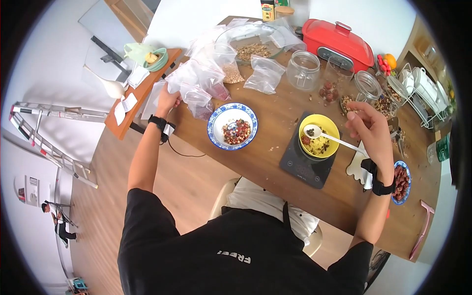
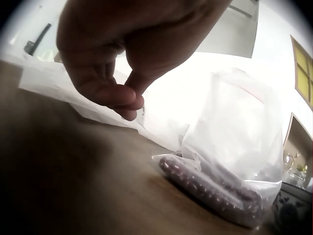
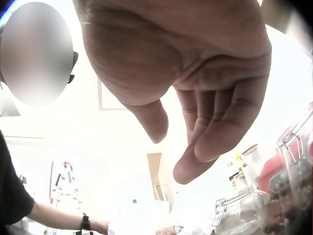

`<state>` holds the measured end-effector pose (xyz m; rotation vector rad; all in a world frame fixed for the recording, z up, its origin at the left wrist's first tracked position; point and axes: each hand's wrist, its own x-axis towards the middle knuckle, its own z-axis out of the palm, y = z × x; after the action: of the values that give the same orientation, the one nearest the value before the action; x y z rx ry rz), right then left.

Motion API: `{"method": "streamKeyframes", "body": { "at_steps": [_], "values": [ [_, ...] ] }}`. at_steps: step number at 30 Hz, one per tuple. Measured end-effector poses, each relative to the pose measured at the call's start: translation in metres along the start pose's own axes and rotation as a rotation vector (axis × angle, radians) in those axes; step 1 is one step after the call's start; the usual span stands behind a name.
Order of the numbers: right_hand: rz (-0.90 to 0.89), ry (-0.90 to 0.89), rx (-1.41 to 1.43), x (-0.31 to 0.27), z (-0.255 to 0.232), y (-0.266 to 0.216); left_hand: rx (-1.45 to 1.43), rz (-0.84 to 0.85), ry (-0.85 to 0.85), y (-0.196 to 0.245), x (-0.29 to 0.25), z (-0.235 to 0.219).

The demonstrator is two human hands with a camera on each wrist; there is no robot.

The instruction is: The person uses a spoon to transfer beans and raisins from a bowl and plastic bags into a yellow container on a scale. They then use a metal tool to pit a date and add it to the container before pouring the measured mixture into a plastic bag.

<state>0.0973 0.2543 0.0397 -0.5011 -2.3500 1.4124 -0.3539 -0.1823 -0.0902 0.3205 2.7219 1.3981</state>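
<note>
My left hand [image 1: 168, 100] is at the far left of the table, beside a pile of clear plastic bags [image 1: 196, 73]. In the left wrist view its thumb and fingertips meet in a pinch over the edge of a pale plastic bag [image 2: 93, 105]. Close by stands a zip bag of dark red beans [image 2: 215, 188]. My right hand [image 1: 368, 125] hovers, loosely curled with nothing in it, above the handle of a white spoon [image 1: 339, 141]. The spoon's bowl lies inside a yellow bowl [image 1: 330, 123] of yellow grain and dark bits, on a black kitchen scale [image 1: 307, 169].
A blue-and-white bowl [image 1: 212, 135] of mixed beans sits mid-table. Behind are glass jars [image 1: 303, 71], a glass dish [image 1: 226, 37] and a red electric cooker [image 1: 339, 42]. On the right are a dish of dried red fruit [image 1: 401, 183], a pink peeler-like tool [image 1: 424, 226] and a dish rack [image 1: 425, 93].
</note>
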Motion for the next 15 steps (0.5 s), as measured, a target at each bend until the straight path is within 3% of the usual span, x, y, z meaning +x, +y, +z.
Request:
{"method": "streamKeyframes", "body": {
  "at_steps": [4,6,7,9,12,13,15],
  "values": [
    [-0.018,-0.012,-0.003,-0.002,-0.002,-0.001,0.035,0.045,0.121,0.012,-0.011,0.007],
    [-0.037,-0.013,-0.023,-0.001,-0.003,-0.001,0.286,0.022,-0.077,0.018,-0.009,0.005],
    [-0.041,-0.012,-0.025,-0.001,-0.003,0.000,0.284,0.024,-0.073,0.008,-0.001,0.005],
    [-0.052,-0.011,-0.030,-0.001,-0.003,-0.002,0.741,0.343,0.144,-0.014,0.017,0.006],
    [-0.005,-0.014,-0.021,-0.001,-0.003,-0.003,0.618,0.325,0.071,0.044,0.008,0.002],
    [-0.010,-0.023,-0.033,-0.002,-0.003,-0.005,0.606,0.315,0.076,0.040,0.018,0.004],
    [0.072,-0.009,0.005,-0.005,0.000,-0.010,0.663,0.801,-0.044,0.034,0.041,0.004]
  ]
}}
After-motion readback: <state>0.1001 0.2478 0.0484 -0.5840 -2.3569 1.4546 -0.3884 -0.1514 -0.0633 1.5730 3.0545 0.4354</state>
